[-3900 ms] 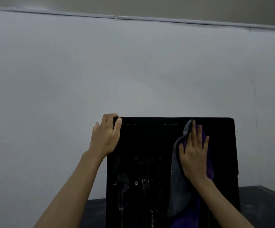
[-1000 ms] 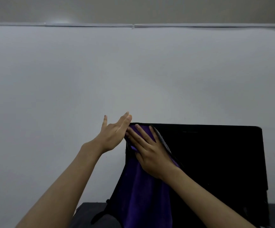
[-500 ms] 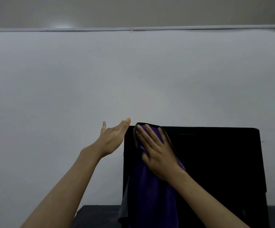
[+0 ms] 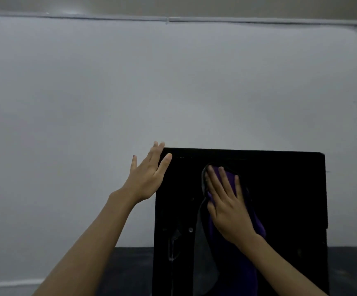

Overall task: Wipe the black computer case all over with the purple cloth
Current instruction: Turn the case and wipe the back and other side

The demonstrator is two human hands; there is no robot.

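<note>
- Your left hand [image 4: 147, 178] is at the upper left corner of the black computer case [image 4: 290, 199], fingers straight and close together.
- The case stands upright on the dark bench [image 4: 130, 270].
- Your right hand [image 4: 226, 210], fingers flat and slightly spread, presses the purple cloth [image 4: 233, 265] against its front.

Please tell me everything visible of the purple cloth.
The purple cloth looks soft, purple with a grey side showing along its left edge. It hangs down the near face of the upright black computer case. The right hand, fingers straight, presses its upper end against the case; its lower end leaves the frame.
</note>
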